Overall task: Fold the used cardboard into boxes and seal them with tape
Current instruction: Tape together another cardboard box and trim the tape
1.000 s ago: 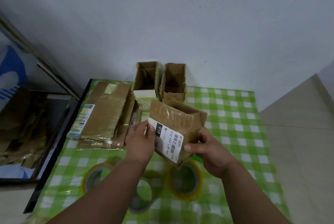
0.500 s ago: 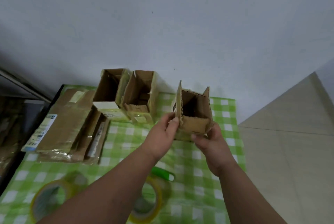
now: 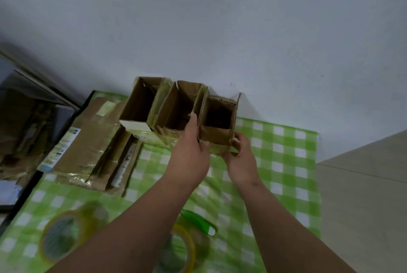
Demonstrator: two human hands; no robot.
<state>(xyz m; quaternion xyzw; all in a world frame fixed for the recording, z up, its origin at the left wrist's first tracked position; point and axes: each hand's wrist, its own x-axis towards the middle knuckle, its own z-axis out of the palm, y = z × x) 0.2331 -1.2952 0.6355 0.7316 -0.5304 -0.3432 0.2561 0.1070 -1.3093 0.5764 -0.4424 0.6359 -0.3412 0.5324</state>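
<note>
— Green-and-white checked tablecloth [image 3: 284,162] covers the table, which meets a pale wall [image 3: 220,30] at its far edge. Where's the box?

— The small cardboard box [image 3: 217,134] stands upright and open-topped at the far edge, just beside two open boxes [image 3: 158,105] lined up to its left.

— And the hands?

— The left hand [image 3: 191,151] lies with straight fingers along the box's left side; the right hand [image 3: 241,156] pinches its near right corner.

— Anything else?

— Flattened cardboard [image 3: 88,147] is stacked at the left edge. Tape rolls [image 3: 63,235] and a green cutter [image 3: 198,222] sit blurred near the front edge.
</note>
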